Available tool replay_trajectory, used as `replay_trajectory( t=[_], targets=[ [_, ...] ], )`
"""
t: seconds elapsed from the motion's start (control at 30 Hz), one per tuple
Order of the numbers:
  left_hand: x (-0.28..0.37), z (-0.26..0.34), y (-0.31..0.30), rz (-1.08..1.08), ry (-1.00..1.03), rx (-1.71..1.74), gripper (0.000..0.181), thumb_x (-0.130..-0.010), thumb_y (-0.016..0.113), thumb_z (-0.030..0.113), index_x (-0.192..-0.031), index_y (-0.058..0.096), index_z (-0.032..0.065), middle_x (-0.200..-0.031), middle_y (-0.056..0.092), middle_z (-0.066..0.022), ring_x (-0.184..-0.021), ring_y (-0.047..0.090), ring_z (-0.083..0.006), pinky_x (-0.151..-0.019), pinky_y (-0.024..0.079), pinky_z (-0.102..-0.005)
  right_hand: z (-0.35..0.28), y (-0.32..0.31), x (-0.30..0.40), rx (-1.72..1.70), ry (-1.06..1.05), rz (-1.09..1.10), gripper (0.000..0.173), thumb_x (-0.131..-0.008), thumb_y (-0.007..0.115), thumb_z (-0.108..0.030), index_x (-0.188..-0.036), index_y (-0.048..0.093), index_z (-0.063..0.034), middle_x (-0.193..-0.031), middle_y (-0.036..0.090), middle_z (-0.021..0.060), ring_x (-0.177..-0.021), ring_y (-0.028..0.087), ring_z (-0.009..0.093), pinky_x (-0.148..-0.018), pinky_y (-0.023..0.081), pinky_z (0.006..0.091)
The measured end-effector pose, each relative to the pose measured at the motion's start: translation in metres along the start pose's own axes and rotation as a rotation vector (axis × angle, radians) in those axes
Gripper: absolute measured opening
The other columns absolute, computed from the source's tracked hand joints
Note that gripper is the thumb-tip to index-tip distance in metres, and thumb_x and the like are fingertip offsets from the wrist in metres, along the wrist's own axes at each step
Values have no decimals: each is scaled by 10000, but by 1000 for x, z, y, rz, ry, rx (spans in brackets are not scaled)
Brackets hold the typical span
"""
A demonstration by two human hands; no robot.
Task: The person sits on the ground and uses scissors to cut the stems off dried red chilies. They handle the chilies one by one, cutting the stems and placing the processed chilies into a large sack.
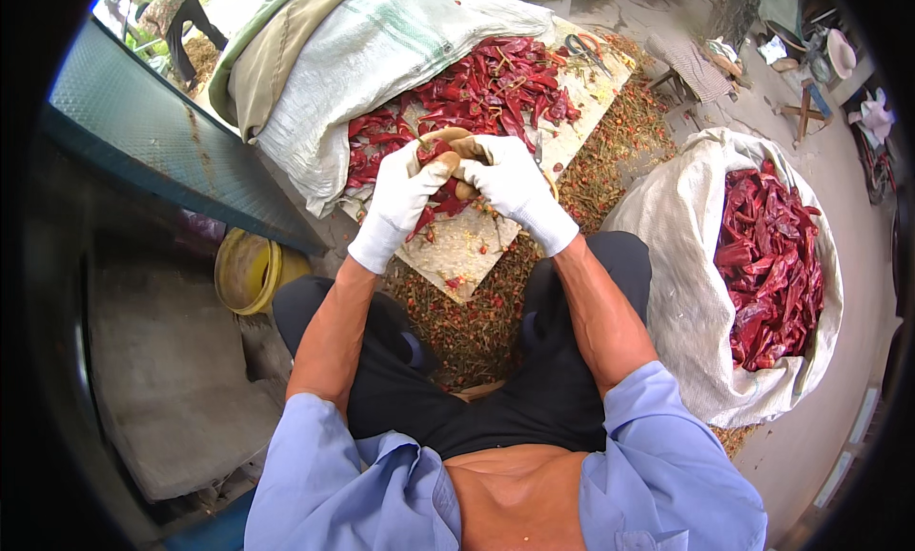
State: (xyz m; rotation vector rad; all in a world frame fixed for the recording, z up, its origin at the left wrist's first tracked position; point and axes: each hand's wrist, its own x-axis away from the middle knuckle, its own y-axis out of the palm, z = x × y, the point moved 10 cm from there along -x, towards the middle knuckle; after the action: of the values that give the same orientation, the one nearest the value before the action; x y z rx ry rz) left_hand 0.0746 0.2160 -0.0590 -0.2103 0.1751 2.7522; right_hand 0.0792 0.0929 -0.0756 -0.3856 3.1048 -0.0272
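My left hand (406, 188), in a white knit glove with tan coated fingers, grips a dried red chili pepper (432, 149) between thumb and fingers. From the other side my right hand (504, 178), gloved alike, closes its curled fingers on the same pepper; the exact grip is partly hidden. More red peppers (452, 201) show just below the hands. Both hands are over a pale board (457, 247) strewn with seeds and bits of stem. Beyond them a heap of dried red peppers (493, 83) spreads on the board. A scissors handle (551, 184) shows beside my right hand, partly covered.
Orange-handled scissors (587, 50) lie at the board's far corner. A white woven sack (400, 33) borders the heap. On the right stands an open sack (665, 193) of red peppers. Cut stems (465, 329) cover the ground. A yellow bucket (246, 272) is left; a person (179, 25) bends far off.
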Motion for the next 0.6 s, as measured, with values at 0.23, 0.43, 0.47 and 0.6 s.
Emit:
replay_trajectory(
  t=[0.23,0.43,0.47,0.6],
  targets=[
    [9,18,-30,221,220,-766,305,-934,699,116,-1227,679,32,-1069,740,-183,-951,742,-278,-853,568,-359,-43,-9,15,261,-369,227,286,-937,743,-112,-1206,728,-16,-1048,760,55,-866,703,96,-793,571,261],
    [17,8,-16,160,232,-879,308,-888,650,56,-1192,664,12,-1051,720,-216,-964,717,-383,-848,564,-407,-42,17,21,63,-413,184,184,-867,737,19,-1047,754,-14,-1001,720,60,-887,698,143,-778,560,278],
    [17,3,-17,138,181,-898,303,-891,657,67,-1189,664,10,-1041,715,-223,-960,712,-391,-840,561,-411,-39,19,20,49,-384,183,175,-866,735,22,-1036,756,-15,-994,721,58,-887,699,139,-774,560,275],
    [21,9,-12,30,211,-961,200,-904,681,155,-1039,642,13,-921,679,-223,-887,696,-408,-760,541,-459,-27,16,16,-100,-249,163,134,-915,709,19,-1035,768,21,-936,755,60,-792,693,123,-721,563,261]
  ],
)
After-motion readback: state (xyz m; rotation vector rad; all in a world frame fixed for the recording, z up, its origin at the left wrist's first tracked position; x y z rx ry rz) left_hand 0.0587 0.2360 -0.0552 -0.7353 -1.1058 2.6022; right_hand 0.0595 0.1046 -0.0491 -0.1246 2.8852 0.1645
